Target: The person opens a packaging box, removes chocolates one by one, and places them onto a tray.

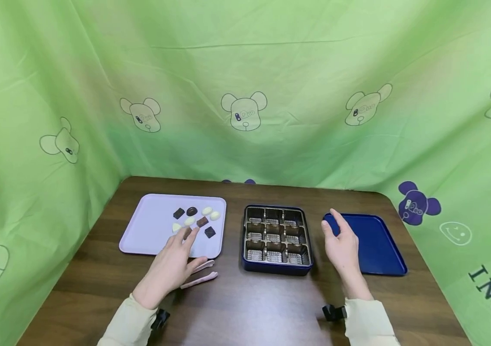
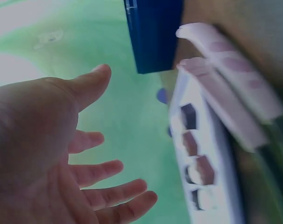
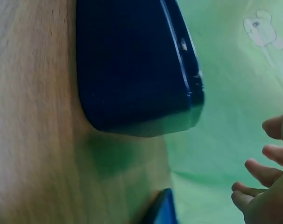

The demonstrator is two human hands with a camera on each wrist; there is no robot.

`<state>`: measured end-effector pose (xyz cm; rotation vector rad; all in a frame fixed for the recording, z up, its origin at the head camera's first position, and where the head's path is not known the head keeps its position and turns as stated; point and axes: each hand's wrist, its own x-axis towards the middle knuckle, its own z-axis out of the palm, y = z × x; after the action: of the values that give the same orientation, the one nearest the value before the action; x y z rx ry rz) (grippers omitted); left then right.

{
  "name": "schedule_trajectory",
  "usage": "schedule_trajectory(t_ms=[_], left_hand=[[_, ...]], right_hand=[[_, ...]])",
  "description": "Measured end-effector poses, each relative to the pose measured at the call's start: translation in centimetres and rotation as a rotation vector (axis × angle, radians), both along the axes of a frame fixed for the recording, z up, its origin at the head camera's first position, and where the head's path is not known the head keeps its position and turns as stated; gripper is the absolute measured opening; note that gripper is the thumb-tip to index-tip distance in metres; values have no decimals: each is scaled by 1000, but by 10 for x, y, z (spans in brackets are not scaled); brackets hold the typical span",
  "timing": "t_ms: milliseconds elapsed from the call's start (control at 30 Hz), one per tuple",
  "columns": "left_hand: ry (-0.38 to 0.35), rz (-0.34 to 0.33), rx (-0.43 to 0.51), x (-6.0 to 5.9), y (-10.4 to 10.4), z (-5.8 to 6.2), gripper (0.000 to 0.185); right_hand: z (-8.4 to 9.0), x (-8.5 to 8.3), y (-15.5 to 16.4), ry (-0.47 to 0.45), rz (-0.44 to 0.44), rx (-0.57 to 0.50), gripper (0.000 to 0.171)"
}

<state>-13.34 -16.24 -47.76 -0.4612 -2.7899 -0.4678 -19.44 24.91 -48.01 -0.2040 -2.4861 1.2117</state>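
Note:
My left hand [image 1: 168, 269] hovers over the front edge of a lilac tray [image 1: 145, 230], fingers spread and holding nothing. Several chocolates lie on that tray: dark squares [image 1: 209, 232], white ovals [image 1: 215, 216] and a brown piece [image 1: 202, 221]. Pale pink tongs [image 1: 202, 280] rest on the table beside the left thumb, partly covered by the hand; the left wrist view shows their tips [image 2: 193, 32] near the tray. My right hand [image 1: 344, 247], empty with loosely extended fingers, is above the left side of a flat blue lid [image 1: 377, 245].
Between the hands stands a dark blue box [image 1: 271, 267] with a divided gold-brown insert [image 1: 274, 234] whose compartments hold nothing. Its side wall [image 3: 132, 70] fills much of the right wrist view. A green printed curtain [image 1: 245, 154] hangs behind the brown wooden table [image 1: 245, 307].

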Motion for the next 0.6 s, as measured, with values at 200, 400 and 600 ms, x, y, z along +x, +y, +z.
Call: schedule_trajectory(t_ms=[200,400,600], left_hand=[[-18,-42,26,-29,19,23,82],[-72,-98,-20,-54,47,45,87],[-65,-137,-72,-78,75,62,90]], right_hand=[[18,3,1,31,73,56,52],[33,-3,3,45,148,113,59],[39,-16,-2,82,212,215,73]])
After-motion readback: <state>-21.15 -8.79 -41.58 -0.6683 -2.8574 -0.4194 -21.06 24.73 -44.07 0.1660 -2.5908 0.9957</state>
